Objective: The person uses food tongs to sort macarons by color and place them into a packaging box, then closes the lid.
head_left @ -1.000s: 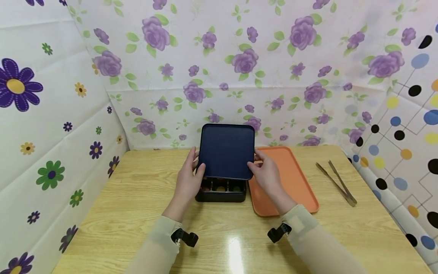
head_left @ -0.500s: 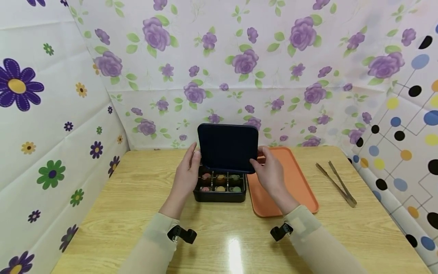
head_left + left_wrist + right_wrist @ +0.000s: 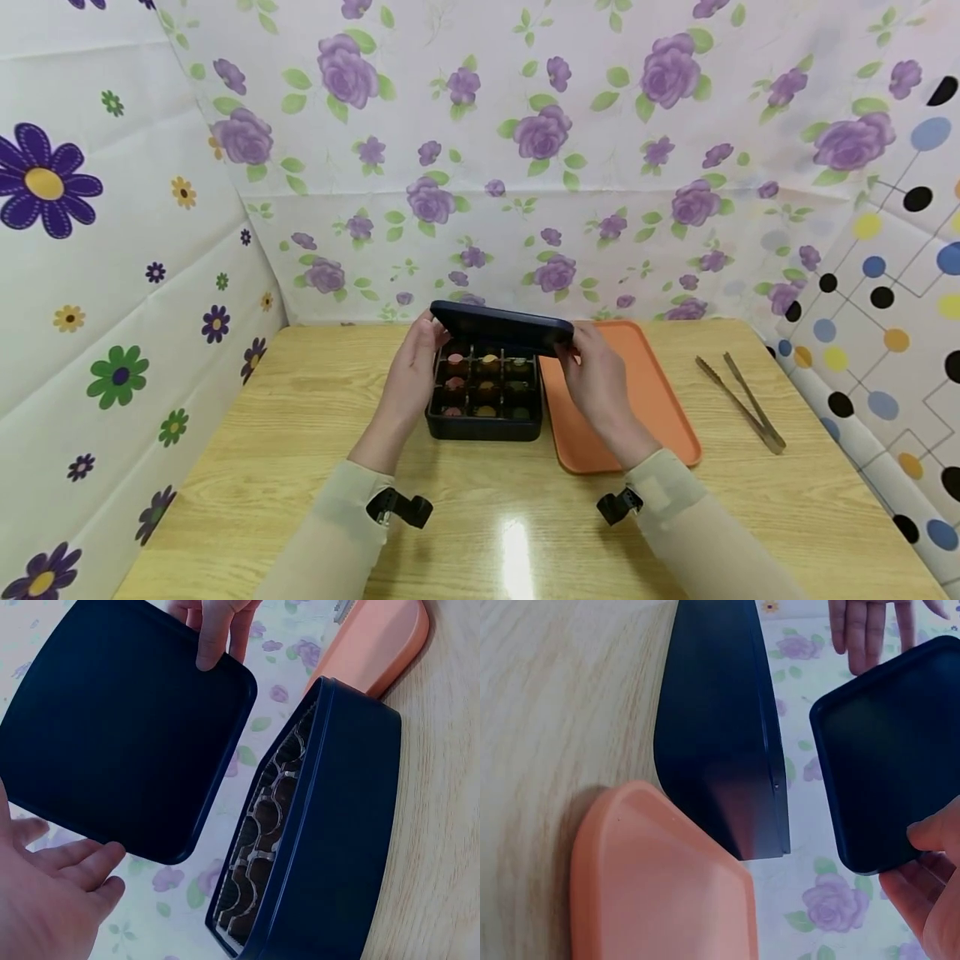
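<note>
A dark navy box [image 3: 483,428] stands on the table with its top uncovered. Clear dividers inside hold rows of small round pink, yellow and green pieces [image 3: 489,388], perhaps macarons. Above the box's back part, its matching lid [image 3: 501,325] hangs tilted, underside dark. My right hand [image 3: 598,383] pinches the lid's right edge, thumb on one face and fingers on the other. At the opposite edge is my left hand [image 3: 405,375], its fingers [image 3: 90,862] fairly straight and beside or lightly touching the lid; contact is hard to tell.
An orange tray [image 3: 622,400] lies right beside the box, partly under my right forearm. Farther right, metal tongs [image 3: 742,404] rest on the wooden table [image 3: 315,392]. Flowered cloth [image 3: 540,167] hangs behind the table's back edge.
The lid has tipped from nearly facing me to almost edge-on, uncovering more of the box's rows. My left hand has loosened from a thumb-and-finger grip on it; the right still holds.
</note>
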Available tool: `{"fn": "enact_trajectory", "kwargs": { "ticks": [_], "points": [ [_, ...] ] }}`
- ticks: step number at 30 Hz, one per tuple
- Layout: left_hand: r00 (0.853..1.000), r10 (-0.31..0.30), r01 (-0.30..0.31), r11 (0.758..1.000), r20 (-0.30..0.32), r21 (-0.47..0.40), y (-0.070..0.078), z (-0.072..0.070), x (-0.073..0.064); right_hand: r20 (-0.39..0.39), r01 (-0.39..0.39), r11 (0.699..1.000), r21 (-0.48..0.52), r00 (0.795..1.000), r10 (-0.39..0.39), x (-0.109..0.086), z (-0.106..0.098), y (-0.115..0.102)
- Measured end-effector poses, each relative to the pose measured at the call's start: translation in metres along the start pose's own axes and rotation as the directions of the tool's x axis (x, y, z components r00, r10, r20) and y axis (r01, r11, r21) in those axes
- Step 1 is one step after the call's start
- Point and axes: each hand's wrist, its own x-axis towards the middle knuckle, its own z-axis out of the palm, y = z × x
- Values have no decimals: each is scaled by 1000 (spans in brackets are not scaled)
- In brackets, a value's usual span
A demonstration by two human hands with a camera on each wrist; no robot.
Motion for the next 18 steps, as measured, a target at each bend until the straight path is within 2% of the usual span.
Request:
{"fn": "enact_trajectory", "kwargs": {
  "ticks": [5, 10, 15, 18],
  "points": [
    [999, -29, 31, 999, 43, -37, 0, -2, -1, 12, 6, 1000, -19, 1000, -6, 1, -2, 1],
    [996, -19, 30, 992, 91, -119, -1, -3, 0, 9, 22, 999, -40, 1000, -22, 1, -1, 2],
    [994, -35, 55, 976, 100, -209, -1, -3, 1, 31, 72, 997, -39, 997, -71, 1, -1, 4],
    [993, -46, 69, 971, 104, -228, 0, -4, 1, 47, 89, 996, -30, 995, -88, 1, -1, 5]
  ]
}}
